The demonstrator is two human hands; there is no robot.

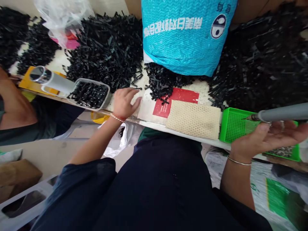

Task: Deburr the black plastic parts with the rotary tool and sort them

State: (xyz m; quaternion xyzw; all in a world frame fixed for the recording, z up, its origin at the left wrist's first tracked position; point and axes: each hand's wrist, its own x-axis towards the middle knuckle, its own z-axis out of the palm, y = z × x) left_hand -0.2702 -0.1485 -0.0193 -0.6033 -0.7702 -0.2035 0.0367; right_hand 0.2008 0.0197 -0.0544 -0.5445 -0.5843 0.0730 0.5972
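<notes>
My left hand (125,102) is over the table edge, with thumb and index finger apart. Its fingertips are close to a small black plastic part (138,88); I cannot tell whether they touch it. At the right, my right hand (263,141) is turned partly palm up. A grey electric screwdriver (286,112) lies across its thumb and fingers, its thin tip pointing left over a green basket (223,125). Small metal screws (284,151) lie in the basket's near part. Between my hands lies a beige honeycomb-patterned mat (193,119).
Large heaps of black plastic parts (108,51) cover the back of the table. A blue bag (178,41) stands behind the red printed sheet (160,107). On the left are a clear tub of black parts (107,102), a white handled container (60,82) and another person's arm (16,102).
</notes>
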